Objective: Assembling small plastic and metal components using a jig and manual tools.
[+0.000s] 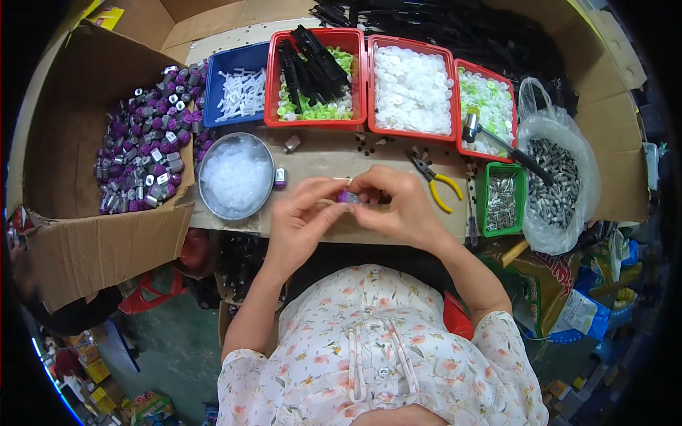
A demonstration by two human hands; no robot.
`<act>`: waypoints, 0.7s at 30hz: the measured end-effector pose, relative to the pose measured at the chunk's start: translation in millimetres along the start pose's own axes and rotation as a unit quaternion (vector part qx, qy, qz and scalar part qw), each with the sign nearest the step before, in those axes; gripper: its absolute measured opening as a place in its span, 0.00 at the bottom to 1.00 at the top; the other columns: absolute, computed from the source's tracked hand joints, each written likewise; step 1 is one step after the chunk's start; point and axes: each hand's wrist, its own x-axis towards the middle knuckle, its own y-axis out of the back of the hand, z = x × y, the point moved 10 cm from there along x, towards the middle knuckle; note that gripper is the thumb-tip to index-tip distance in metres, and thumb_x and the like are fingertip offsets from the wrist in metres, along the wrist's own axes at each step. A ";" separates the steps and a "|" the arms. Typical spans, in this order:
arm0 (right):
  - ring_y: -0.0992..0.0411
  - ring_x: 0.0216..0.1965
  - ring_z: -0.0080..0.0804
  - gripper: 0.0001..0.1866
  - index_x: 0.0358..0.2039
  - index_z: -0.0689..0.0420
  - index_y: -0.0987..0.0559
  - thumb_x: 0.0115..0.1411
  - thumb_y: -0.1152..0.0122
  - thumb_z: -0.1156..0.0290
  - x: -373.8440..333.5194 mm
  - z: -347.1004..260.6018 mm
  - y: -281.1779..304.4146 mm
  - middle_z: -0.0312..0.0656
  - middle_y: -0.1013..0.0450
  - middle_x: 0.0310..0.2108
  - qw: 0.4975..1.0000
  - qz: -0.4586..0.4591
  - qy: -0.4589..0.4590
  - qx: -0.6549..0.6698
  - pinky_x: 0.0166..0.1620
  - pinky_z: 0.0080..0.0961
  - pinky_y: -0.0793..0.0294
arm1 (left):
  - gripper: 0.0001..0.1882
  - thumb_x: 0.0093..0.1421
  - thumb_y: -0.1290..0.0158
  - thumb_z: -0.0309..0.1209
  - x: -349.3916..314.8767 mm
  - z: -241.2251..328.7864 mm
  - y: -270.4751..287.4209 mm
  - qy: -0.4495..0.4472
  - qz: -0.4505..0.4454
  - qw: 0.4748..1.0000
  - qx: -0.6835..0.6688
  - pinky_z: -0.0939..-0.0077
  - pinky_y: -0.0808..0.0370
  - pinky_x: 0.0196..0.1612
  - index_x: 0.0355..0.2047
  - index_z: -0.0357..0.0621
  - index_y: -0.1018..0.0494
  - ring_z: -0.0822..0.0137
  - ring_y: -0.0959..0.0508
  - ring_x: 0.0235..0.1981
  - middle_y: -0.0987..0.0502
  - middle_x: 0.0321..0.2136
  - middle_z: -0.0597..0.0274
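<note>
Over the cardboard work surface, my left hand (302, 213) and my right hand (401, 206) meet, fingertips pinched round a small purple-and-silver piece (347, 197). Its far end is partly hidden by my fingers. Just left of the hands stands a similar metal piece (280, 175), and another small metal piece (292, 143) lies farther back. A round metal bowl (204, 186) with a clear whitish, jelly-like mass sits beside my left hand. Nearest my right hand are pliers (444, 192) with yellow handles.
An open carton (106, 241) at the left holds many purple-and-silver pieces. Along the back stand a blue bin (212, 92) and red bins (362, 71) of small plastic parts. A hammer (508, 145) rests across a red bin and green tray (486, 228), beside a plastic bag (586, 181) of metal parts.
</note>
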 end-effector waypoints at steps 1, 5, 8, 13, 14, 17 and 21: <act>0.26 0.28 0.31 0.14 0.35 0.62 0.20 0.49 0.29 0.70 0.1 -1.5 2.3 0.41 0.26 0.27 1.000 -0.001 0.000 0.000 0.32 0.25 0.29 | 0.15 0.59 0.42 0.20 0.2 0.8 1.4 0.000 0.001 1.000 0.000 0.82 0.26 0.44 0.47 0.35 0.22 0.73 0.23 0.41 0.23 0.40 0.60; 0.26 0.28 0.28 0.13 0.36 0.63 0.20 0.50 0.29 0.72 -2.6 -0.3 3.9 0.41 0.25 0.28 1.000 0.007 -0.007 0.025 0.33 0.22 0.28 | 0.11 0.61 0.42 0.23 4.0 -5.5 -2.1 0.016 -0.013 0.999 0.025 0.84 0.25 0.37 0.44 0.33 0.21 0.74 0.22 0.34 0.22 0.36 0.60; 0.26 0.31 0.32 0.14 0.37 0.61 0.20 0.49 0.29 0.73 -13.2 -35.1 9.2 0.41 0.25 0.30 0.981 0.073 0.135 -0.120 0.34 0.26 0.29 | 0.12 0.63 0.41 0.29 0.4 -31.8 7.9 0.120 0.079 0.986 -0.079 0.86 0.30 0.24 0.40 0.31 0.21 0.77 0.24 0.22 0.21 0.25 0.63; 0.27 0.34 0.35 0.16 0.38 0.57 0.22 0.47 0.29 0.71 -21.9 -42.4 1.5 0.38 0.26 0.32 0.933 0.106 0.200 -0.278 0.36 0.32 0.35 | 0.12 0.62 0.41 0.31 -2.8 -35.9 7.6 0.139 0.081 0.986 -0.048 0.87 0.32 0.23 0.38 0.32 0.20 0.77 0.24 0.22 0.21 0.26 0.64; 0.27 0.34 0.35 0.16 0.38 0.57 0.22 0.47 0.29 0.71 -21.3 -39.2 1.8 0.38 0.26 0.32 0.934 0.107 0.199 -0.278 0.36 0.32 0.35 | 0.12 0.62 0.41 0.31 -3.5 -37.1 11.0 0.149 0.085 0.985 -0.017 0.86 0.33 0.24 0.38 0.32 0.20 0.77 0.24 0.24 0.21 0.26 0.64; 0.28 0.35 0.35 0.15 0.37 0.56 0.22 0.48 0.31 0.69 -15.4 -22.8 -2.2 0.38 0.28 0.32 0.941 0.082 0.175 -0.278 0.37 0.33 0.37 | 0.11 0.62 0.41 0.31 0.7 -3.3 27.1 0.004 0.137 0.975 0.174 0.84 0.33 0.26 0.39 0.33 0.20 0.77 0.25 0.26 0.22 0.28 0.64; 0.30 0.37 0.36 0.12 0.36 0.56 0.22 0.51 0.33 0.68 -8.2 -12.6 -11.9 0.38 0.30 0.32 0.939 0.029 0.147 -0.310 0.40 0.34 0.37 | 0.08 0.60 0.41 0.27 -0.9 24.4 22.7 -0.125 0.133 0.936 0.301 0.74 0.29 0.33 0.37 0.34 0.20 0.65 0.25 0.28 0.22 0.30 0.56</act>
